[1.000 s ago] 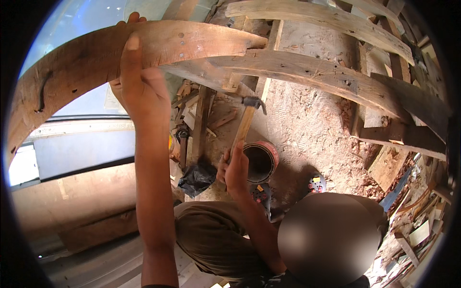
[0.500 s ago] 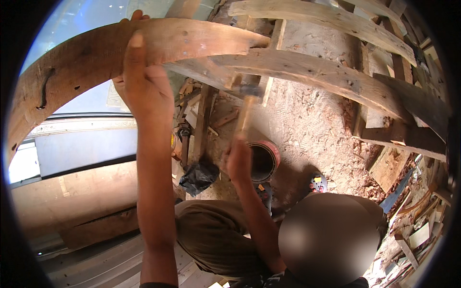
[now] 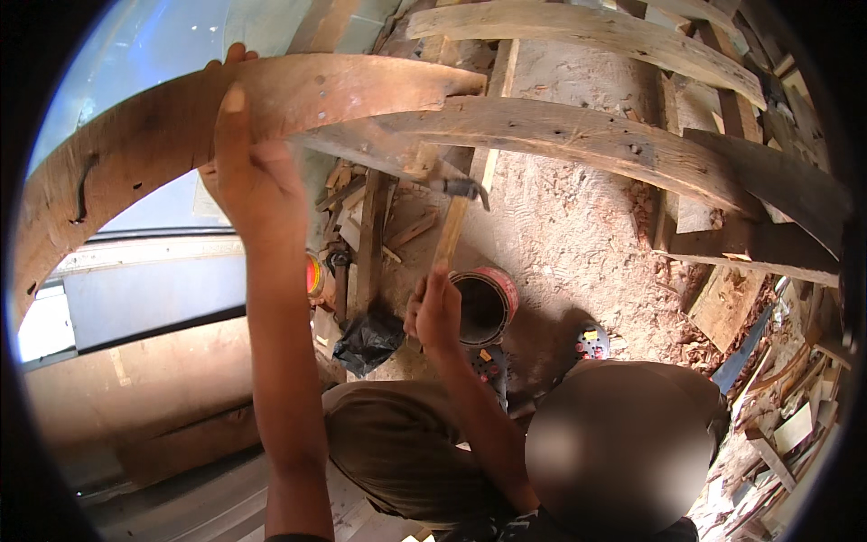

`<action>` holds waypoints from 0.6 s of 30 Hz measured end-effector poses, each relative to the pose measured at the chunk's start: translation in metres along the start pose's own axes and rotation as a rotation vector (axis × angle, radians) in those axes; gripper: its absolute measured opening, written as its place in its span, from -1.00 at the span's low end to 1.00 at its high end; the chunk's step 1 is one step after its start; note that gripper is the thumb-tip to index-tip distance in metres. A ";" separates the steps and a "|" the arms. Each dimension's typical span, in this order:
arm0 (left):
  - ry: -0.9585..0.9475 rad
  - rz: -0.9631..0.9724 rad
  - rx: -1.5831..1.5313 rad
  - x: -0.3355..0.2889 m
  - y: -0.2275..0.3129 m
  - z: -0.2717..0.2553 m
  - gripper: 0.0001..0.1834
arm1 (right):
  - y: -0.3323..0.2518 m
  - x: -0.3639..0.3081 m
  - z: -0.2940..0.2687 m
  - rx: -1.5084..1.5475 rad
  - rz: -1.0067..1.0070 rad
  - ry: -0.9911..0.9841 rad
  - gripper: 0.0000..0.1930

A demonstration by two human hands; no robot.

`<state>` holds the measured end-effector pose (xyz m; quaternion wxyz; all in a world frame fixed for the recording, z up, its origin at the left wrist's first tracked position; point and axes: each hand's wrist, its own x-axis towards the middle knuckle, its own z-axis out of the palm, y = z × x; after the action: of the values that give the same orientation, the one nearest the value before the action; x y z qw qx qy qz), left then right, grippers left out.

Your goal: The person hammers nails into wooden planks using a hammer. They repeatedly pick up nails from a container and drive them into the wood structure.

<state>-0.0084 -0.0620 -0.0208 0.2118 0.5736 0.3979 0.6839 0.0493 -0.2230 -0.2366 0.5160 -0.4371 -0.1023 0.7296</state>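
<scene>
My left hand (image 3: 257, 172) grips a broad wooden plank (image 3: 352, 88), thumb on the near face and fingertips over its top edge. The plank looks curved and has a bent nail (image 3: 86, 190) lying against its left part. Its right end meets another weathered board (image 3: 560, 126). In my right hand (image 3: 435, 312) is a claw hammer (image 3: 449, 221), the fingers wrapped round its wooden handle. The dark metal head points up, below the join of the two boards and apart from them.
Below the hammer stands a reddish round bucket (image 3: 510, 298), dark inside. Beside it lies a black plastic bag (image 3: 368, 343). More boards (image 3: 587, 32) form a frame at the upper right. Wood scraps (image 3: 786, 434) and a handsaw blade (image 3: 745, 352) lie at the right on sandy ground (image 3: 560, 235).
The hammer head has dropped slightly and no longer blurs; my right hand is a little lower and further left. My left hand keeps its hold on the plank.
</scene>
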 end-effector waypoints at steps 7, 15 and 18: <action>-0.009 0.005 0.030 0.001 0.000 -0.006 -0.45 | -0.092 -0.011 -0.010 0.474 -0.166 0.039 -0.37; -0.004 -0.004 0.003 0.002 0.002 0.001 -0.47 | 0.005 0.001 0.007 -0.100 -0.197 0.001 -0.41; 0.023 -0.065 -0.077 0.003 -0.003 -0.007 -0.47 | -0.037 -0.024 0.003 0.274 0.193 -0.002 -0.42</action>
<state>-0.0164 -0.0597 -0.0215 0.2514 0.5436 0.3922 0.6982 0.0733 -0.2258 -0.1999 0.4983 -0.3697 0.0400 0.7832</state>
